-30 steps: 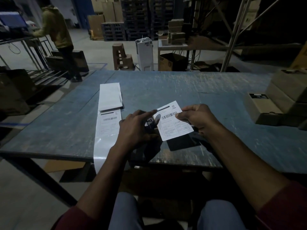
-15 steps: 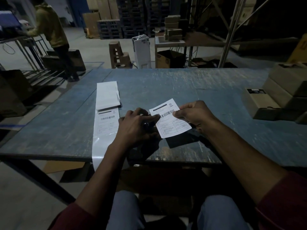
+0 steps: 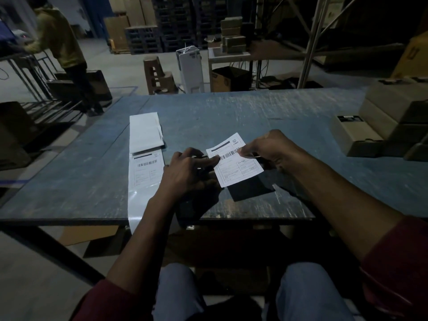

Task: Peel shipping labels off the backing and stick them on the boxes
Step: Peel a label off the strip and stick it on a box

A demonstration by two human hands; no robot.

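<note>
Label [image 3: 235,162] above table [image 3: 301,126] — right hand [image 3: 266,147] grip pinches top edge, left hand [image 3: 187,170] grip pinches left edge.

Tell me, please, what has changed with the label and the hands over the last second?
The right hand slid its pinch from the label's right edge inward onto the barcode. The left hand still holds the left edge over a small dark box, now mostly hidden beneath. The label strip and the boxes stayed put.
</note>
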